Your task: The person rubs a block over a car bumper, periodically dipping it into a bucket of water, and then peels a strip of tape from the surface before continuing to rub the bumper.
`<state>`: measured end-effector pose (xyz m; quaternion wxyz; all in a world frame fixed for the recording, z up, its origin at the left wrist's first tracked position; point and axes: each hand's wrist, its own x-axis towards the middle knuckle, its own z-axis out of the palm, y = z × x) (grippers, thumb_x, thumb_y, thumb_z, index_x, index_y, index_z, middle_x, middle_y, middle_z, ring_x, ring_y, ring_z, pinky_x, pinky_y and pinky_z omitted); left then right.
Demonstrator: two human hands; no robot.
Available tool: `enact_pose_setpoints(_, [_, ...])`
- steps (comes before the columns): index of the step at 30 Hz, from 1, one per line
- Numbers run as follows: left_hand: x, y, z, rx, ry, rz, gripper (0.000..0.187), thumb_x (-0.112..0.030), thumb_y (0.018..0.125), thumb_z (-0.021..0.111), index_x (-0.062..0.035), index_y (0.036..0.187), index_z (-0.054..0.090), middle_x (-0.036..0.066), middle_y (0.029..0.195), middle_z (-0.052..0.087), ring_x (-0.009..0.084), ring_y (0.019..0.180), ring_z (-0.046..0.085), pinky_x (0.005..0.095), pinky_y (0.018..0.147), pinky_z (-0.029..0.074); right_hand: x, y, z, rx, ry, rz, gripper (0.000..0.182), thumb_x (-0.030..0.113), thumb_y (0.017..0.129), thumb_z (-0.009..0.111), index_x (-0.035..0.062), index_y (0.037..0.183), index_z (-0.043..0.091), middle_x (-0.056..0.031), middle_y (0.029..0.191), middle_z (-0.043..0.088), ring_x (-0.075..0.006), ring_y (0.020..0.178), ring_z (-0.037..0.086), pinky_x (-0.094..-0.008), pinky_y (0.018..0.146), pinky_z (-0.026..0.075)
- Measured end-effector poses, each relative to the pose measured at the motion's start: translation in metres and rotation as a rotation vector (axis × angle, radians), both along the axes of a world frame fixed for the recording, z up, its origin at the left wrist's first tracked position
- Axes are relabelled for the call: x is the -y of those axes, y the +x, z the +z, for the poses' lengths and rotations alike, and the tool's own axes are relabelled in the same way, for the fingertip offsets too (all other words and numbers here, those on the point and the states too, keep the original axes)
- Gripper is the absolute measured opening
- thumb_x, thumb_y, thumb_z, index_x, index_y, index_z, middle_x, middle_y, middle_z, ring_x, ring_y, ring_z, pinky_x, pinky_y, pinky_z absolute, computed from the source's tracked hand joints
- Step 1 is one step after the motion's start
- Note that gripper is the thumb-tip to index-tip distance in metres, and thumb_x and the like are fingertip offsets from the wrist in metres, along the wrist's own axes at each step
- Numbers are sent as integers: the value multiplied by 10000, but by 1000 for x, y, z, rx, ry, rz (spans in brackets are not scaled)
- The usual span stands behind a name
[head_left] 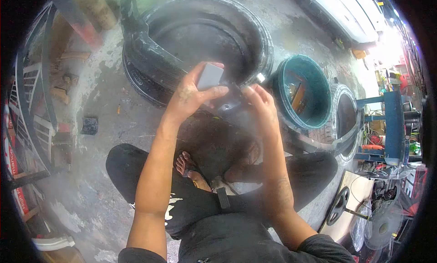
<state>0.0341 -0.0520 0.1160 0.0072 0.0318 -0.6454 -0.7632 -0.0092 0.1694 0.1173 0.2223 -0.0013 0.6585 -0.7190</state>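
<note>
My left hand (pixel 190 93) is wrapped around a small grey rectangular block, like a sanding block (pixel 210 76), with the thumb along its near side. Below that hand lies a long black curved panel (pixel 164 58) with a woven carbon-fibre pattern, resting across the rim of a big black tub (pixel 266 49). My right hand (pixel 260 99) has its fingers curled in a pinch at a dark edge near the panel. Haze blurs that spot, so what the fingers grip is not clear. A wet shine shows on the dark surface between both hands.
A teal bucket (pixel 278 87) with water and brownish pieces inside stands right of the tub. Beside it is a tyre (pixel 334 108). A blue metal stand (pixel 392 126), a steering wheel (pixel 338 206) and a fan (pixel 382 229) are farther right. Metal frames (pixel 41 94) line the left.
</note>
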Motion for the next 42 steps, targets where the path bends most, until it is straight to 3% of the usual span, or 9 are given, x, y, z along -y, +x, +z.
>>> enact_pose_setpoints(5, [-6,-1,-9,-55,-94,-47,577,-379,918,855,-105,1378,641,6,1044,632,102,924,626,277,745,550,12,-6,-7,-281,164,44,243,244,1075,703,18,988,706,87,772,590,0,708,480,-209,615,364])
enact_pose_setpoints(11, [-15,-11,-41,12,367,-88,601,-499,1120,544,-40,1507,512,31,1135,665,122,1010,658,301,883,550,36,-4,-11,-531,264,-362,237,239,1097,666,17,1015,664,36,739,590,-41,679,477,-244,607,401])
enact_pose_setpoints(16, [-32,-9,-41,-113,277,80,567,-460,1143,498,-43,1527,519,75,1372,608,162,1294,550,328,1123,409,57,-3,-30,-813,445,-335,185,189,1115,588,17,1052,568,-243,767,678,-428,665,680,-475,600,487])
enact_pose_setpoints(21, [-39,-7,-45,-138,301,177,584,-471,1147,482,-35,1531,540,98,1475,575,204,1427,468,359,1222,314,68,1,-34,-767,420,-363,179,173,1120,573,10,1054,541,-234,758,664,-411,656,673,-485,596,478])
enact_pose_setpoints(23, [-40,-5,-46,-90,562,134,539,-374,1169,462,-26,1580,465,75,1366,632,151,1236,618,331,1086,487,72,2,-32,-844,415,-364,185,160,1118,575,-3,1037,542,-221,753,646,-399,648,658,-476,604,483])
enact_pose_setpoints(27, [-39,-6,-49,-102,363,172,580,-422,1173,426,-18,1587,457,98,1397,631,166,1263,615,350,1118,474,81,2,-38,-874,447,-339,172,128,1103,594,-14,1017,547,-224,805,638,-388,690,656,-464,630,498])
enact_pose_setpoints(29, [-39,-4,-47,-72,439,181,607,-475,1162,435,-37,1579,489,89,1479,587,196,1406,506,371,1222,347,84,1,-38,-872,460,-332,165,121,1096,602,-14,1019,549,-227,846,645,-402,724,659,-470,648,506])
enact_pose_setpoints(35, [-41,-2,-41,-77,789,121,585,-465,1174,379,-30,1547,497,117,1420,634,200,1312,618,365,1156,466,86,-1,-35,-867,480,-350,160,124,1102,589,-8,1020,550,-232,871,653,-447,762,654,-491,676,514])
enact_pose_setpoints(42, [-39,-3,-38,-71,510,203,598,-490,1166,396,-31,1529,517,114,1413,639,194,1281,627,358,1139,474,87,0,-35,-799,512,-324,208,194,1122,563,0,1049,545,-246,888,663,-457,793,670,-504,700,519])
